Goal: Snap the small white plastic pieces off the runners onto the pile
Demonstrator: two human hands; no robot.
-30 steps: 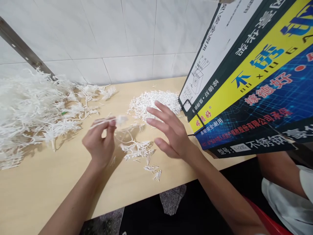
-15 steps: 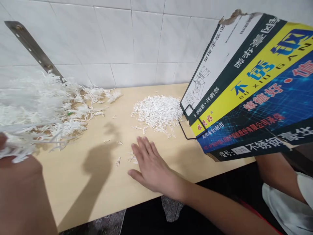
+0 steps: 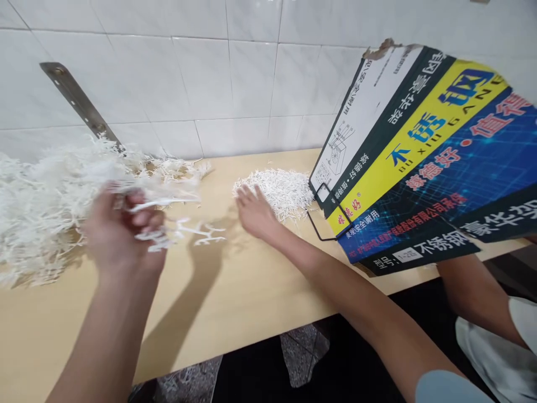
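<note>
My left hand [image 3: 126,224], blurred by motion, is closed around several white branched plastic pieces [image 3: 197,230] that stick out to the right. Behind and left of it spreads a large tangled heap of the same white branched pieces [image 3: 42,196]. My right hand [image 3: 255,211] lies low over the tabletop with its fingers stretched out. Its fingertips touch or hover at the left front edge of a pile of short white sticks [image 3: 289,190]; which of the two I cannot tell.
A printed cardboard panel [image 3: 403,162] leans at the right, with a bent black wire holder [image 3: 323,239] at its lower corner. Another person's arm [image 3: 478,296] shows below the panel. A metal bracket [image 3: 79,101] stands against the tiled wall [image 3: 247,73] behind the wooden table [image 3: 251,291].
My left hand has come rightward into view, carrying the branched pieces off the heap. My right hand has moved forward to the pile, and the loose sticks around it no longer show.
</note>
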